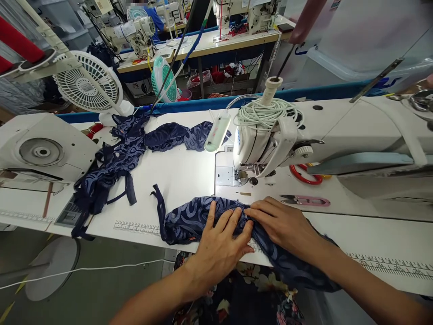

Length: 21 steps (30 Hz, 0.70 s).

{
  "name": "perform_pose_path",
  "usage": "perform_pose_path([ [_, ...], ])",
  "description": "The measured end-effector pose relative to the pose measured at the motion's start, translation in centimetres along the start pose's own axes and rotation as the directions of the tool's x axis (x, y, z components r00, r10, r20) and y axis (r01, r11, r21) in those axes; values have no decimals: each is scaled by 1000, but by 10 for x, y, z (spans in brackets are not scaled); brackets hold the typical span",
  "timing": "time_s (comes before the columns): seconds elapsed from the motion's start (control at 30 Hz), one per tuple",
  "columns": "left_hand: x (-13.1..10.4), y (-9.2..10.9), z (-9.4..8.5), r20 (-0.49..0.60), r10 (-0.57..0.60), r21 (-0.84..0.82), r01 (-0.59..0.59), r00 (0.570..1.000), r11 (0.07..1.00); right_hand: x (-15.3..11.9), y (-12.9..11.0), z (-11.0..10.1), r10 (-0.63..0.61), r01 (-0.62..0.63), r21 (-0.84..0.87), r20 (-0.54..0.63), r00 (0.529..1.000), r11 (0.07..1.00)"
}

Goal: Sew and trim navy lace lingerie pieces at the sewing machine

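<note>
A navy bra (192, 220) with a swirl pattern lies along the front edge of the white sewing table, its right part hanging over the edge under my right forearm. My left hand (221, 239) rests flat on it with the fingers spread. Close beside, my right hand (282, 223) has its fingers pressed together on the gathered middle of the cloth, thumb hidden. Just behind both hands stands the sewing machine (250, 149), its presser foot and metal plate (227, 176) apart from the bra.
More navy patterned garments (118, 167) are heaped at the left, stretching toward the machine. Pink thread snips (309, 201) and red-handled scissors (306, 175) lie right of the needle. A white fan (88, 81) stands behind a second machine head (43, 149). A person in blue (155, 22) sits farther back.
</note>
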<state>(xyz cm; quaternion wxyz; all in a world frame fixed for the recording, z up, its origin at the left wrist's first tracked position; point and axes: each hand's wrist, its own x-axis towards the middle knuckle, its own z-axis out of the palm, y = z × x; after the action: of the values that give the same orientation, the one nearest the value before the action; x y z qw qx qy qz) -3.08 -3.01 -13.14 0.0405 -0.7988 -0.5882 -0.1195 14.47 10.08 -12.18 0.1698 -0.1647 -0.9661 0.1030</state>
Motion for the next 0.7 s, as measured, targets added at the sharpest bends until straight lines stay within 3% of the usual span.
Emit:
perform_pose_path([
  [0.17, -4, -4, -2, -16, -13, -25, 12, 1000, 1000, -1, 2, -1, -59, 65, -70, 78, 995, 995],
  [0.27, -5, -4, -4, -12, -12, -30, 12, 1000, 999, 0, 5, -5, -44, 40, 65, 55, 998, 997],
  [0.4, -4, 1, -6, -9, -20, -21, 19, 1000, 1000, 3, 5, -10, 198, -198, 349, 37, 980, 916],
  [0.5, -4, 6, -3, -32, -7, -34, 6, 999, 999, 9, 0, -9, 326, -320, 301, 30, 945, 898],
  [0.7, -7, 11, 4, -64, 62, -8, -63, 996, 998, 22, -1, -3, 330, -343, 181, 98, 939, 922],
])
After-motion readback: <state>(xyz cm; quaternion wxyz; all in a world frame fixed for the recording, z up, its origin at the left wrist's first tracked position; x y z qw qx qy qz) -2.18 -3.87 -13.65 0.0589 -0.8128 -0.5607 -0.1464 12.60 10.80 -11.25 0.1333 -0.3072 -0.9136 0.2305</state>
